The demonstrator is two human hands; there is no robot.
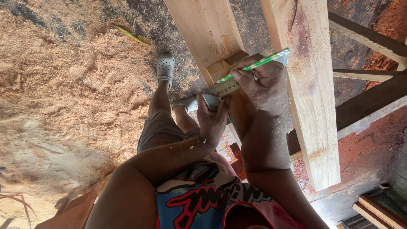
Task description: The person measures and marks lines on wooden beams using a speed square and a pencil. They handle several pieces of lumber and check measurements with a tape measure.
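Your left hand (213,118) grips the tape measure (210,101), its blade across the plank (207,29). Your right hand (263,82) pinches the green pencil (258,63) at the blade's edge. Keep the blade flat and mark tight against it.

Green pencil (258,63) tilted over steel try square (220,89) on plank (203,29).

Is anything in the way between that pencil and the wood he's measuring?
Nothing visible. The right hand holds the pencil with its tip at the small block on the plank. The tape, held by the left hand, lies beside the tip, not under it.
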